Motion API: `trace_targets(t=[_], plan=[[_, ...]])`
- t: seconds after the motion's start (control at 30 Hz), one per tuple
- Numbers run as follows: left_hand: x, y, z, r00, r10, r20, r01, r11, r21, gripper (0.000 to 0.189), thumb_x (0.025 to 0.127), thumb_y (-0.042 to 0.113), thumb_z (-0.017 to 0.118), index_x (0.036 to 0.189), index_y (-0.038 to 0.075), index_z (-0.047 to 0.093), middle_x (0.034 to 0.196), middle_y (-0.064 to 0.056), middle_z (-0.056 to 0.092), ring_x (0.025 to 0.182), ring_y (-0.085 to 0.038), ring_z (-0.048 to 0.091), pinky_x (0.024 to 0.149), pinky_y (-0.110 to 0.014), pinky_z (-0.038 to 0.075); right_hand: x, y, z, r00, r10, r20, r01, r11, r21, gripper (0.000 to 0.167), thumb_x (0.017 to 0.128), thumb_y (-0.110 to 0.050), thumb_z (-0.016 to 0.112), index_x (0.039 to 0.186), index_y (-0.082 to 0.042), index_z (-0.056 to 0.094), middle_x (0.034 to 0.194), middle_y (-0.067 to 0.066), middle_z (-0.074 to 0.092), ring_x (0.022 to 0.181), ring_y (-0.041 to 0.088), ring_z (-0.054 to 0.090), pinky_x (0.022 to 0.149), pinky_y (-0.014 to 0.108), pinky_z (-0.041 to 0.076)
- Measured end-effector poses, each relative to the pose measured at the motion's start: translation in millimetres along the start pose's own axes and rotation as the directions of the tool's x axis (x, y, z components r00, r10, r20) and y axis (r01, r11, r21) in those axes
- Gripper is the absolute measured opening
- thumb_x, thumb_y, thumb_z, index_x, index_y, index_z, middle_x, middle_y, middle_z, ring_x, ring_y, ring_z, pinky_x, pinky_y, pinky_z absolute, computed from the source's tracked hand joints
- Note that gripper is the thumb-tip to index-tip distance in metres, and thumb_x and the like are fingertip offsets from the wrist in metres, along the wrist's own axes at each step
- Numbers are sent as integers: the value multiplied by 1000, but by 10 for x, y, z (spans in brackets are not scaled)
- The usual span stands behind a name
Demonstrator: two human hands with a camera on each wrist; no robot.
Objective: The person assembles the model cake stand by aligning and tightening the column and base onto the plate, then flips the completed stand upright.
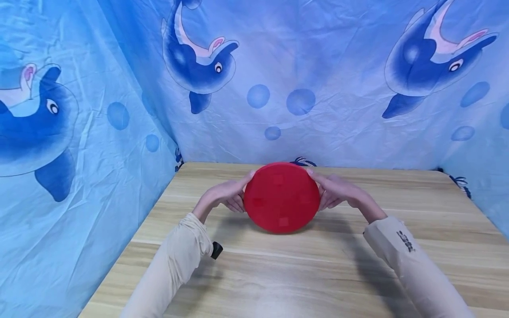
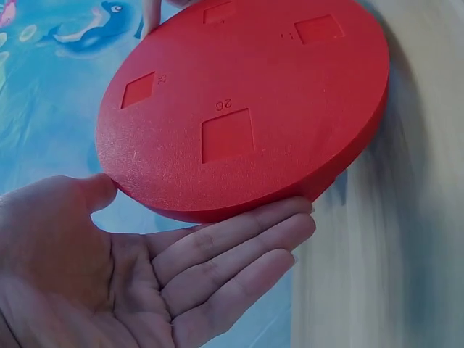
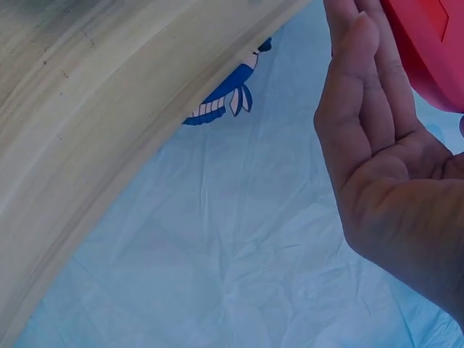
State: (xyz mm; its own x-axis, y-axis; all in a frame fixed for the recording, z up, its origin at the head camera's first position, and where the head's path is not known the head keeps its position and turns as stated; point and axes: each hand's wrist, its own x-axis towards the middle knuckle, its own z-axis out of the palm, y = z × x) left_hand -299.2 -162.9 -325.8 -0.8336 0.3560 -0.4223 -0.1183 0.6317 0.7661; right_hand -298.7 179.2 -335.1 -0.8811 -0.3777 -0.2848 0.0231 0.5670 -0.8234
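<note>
A flat, round red disc (image 1: 282, 201) is held up over the wooden table, its broad face toward the head camera. My left hand (image 1: 228, 193) pinches its left edge, thumb on the upper rim and fingers behind. On the opposite edge, my right hand (image 1: 337, 191) grips in the same manner. The left wrist view shows square recesses in the disc's face (image 2: 290, 123), with small engraved numbers beside some of them. There the left hand's fingers (image 2: 232, 264) lie nearly straight along the rim. Only a corner of the disc (image 3: 424, 51) enters the right wrist view.
The wood-grain table (image 1: 278, 274) spreads beneath both arms. Blue cloth (image 1: 338, 137) printed with dolphins and bubbles hangs behind the table and at both sides. A small black object (image 1: 216, 250) sits at the left sleeve's cuff.
</note>
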Motion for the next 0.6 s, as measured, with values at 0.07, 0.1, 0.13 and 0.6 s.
trace_targets(t=[0.07,0.1,0.13,0.6], plan=[[6,28,-18,1000,-13,18,12,1000,5,95,103,70,22,110,-11,70,91,-22,75,96,-42,74,77,-39,63,12,-1,-13,1000,8,6,-8,1000,-5,82,103,-70,36,96,3,73,83,20,76,79,30,76,69,34,61],[9,39,-25,1000,-20,22,20,1000,8,96,103,71,21,108,-12,70,91,-23,75,96,-43,73,77,-39,63,18,-4,-21,1000,12,12,-12,1000,-4,82,102,-70,35,95,3,73,83,20,75,79,31,76,69,34,61],[12,47,-31,999,-27,25,27,1000,8,97,103,71,21,107,-12,71,91,-23,75,98,-44,73,76,-39,63,26,-6,-30,1000,19,19,-19,1000,2,82,102,-71,36,95,2,72,82,20,75,80,33,76,70,35,61],[30,163,-66,999,-46,30,46,999,10,93,104,70,25,99,-10,73,84,-23,75,88,-41,75,69,-37,63,25,-20,-137,998,40,57,-42,999,22,75,105,-64,35,103,3,68,79,19,75,75,29,76,70,35,61]])
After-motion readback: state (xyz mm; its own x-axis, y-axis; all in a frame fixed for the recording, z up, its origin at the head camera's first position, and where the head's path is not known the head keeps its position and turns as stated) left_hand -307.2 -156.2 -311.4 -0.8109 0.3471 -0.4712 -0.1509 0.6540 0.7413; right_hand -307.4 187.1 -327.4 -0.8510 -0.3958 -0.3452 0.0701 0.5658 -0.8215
